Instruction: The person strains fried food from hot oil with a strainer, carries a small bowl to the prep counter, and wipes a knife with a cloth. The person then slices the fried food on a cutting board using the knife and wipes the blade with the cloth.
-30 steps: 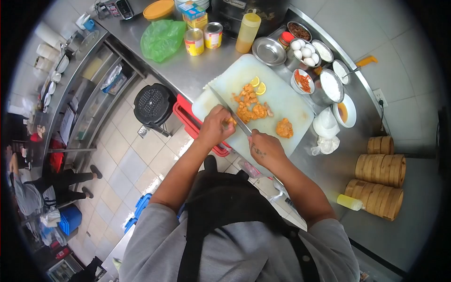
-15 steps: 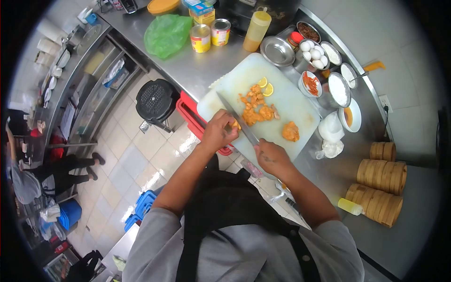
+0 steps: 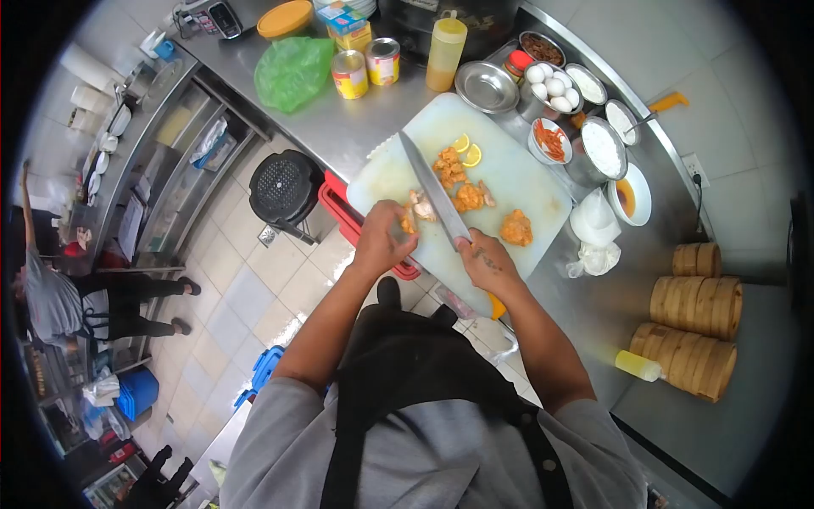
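A white cutting board (image 3: pixel 526 191) bears orange-coated meat pieces (image 3: pixel 468 198), two lemon slices (image 3: pixel 472 155) and a separate larger meat piece (image 3: pixel 516 228). My right hand (image 3: pixel 489 263) is closed on the handle of a large knife (image 3: pixel 433 187), whose blade points up and left across the board. At the board's lower left edge, my left hand (image 3: pixel 384 240) pinches an orange meat piece (image 3: pixel 409 222). Paler cut meat (image 3: pixel 421 206) lies between that hand and the blade.
Cans (image 3: pixel 349 75), a green bag (image 3: pixel 293 73) and a sauce bottle (image 3: pixel 446 55) stand beyond the board. Bowls, eggs (image 3: pixel 555 90) and a white bag (image 3: pixel 595 220) are on its right, bamboo steamers (image 3: pixel 695 307) lower right. Another person (image 3: pixel 59 297) is at far left.
The knife has shifted to the right side of the meat piece by my left hand, and pale cut meat now shows there. My left hand has moved slightly left and down.
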Demonstrator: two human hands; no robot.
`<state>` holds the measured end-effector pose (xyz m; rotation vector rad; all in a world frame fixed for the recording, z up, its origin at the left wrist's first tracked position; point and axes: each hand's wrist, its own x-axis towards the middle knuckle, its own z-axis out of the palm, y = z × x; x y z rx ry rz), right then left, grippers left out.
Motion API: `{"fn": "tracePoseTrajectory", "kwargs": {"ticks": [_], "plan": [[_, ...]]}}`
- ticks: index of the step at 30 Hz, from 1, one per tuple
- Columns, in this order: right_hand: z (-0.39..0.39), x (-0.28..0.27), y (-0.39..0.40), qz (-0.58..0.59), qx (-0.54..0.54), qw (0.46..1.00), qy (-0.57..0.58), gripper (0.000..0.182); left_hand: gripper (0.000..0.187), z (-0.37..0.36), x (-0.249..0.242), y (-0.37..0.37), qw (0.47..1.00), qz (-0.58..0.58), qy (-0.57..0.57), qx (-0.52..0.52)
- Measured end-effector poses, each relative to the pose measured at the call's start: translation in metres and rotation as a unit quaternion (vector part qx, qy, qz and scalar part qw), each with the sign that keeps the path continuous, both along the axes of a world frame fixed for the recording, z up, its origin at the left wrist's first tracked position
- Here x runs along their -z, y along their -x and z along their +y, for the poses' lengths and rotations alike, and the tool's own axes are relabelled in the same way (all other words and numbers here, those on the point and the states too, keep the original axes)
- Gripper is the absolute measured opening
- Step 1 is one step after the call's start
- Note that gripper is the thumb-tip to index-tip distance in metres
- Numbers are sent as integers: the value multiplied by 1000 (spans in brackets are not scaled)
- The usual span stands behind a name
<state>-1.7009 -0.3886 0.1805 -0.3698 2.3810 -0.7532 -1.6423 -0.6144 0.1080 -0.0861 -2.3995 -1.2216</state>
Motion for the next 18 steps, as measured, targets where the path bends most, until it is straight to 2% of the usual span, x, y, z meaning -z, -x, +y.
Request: {"fn": "tracePoseTrajectory", "kwargs": {"ticks": [2,4,6,8,11,14,17,18], "plan": [[6,-12,0,57,24,998,-3,38,51,0,2,0,1000,5,-2,-11],[12,-31,-2,56,36,998,7,37,50,1,-1,0,995,55,28,-75],[15,-33,-8,55,46,997,16,37,50,2,1,-4,993,49,56,-90],[16,-27,-18,91,-12,995,-33,34,50,2,1,-9,990,44,85,-106],[12,-13,-34,80,-76,993,-52,32,48,2,4,-16,986,40,110,-121],[10,-9,-41,73,-79,992,-61,31,50,-2,7,-19,988,69,55,-131],[13,-4,-41,85,-79,991,-60,32,40,-1,-25,-15,990,43,59,-124],[15,-3,-40,95,-85,990,-64,32,38,3,-37,-10,988,-83,-2,-127]]}}
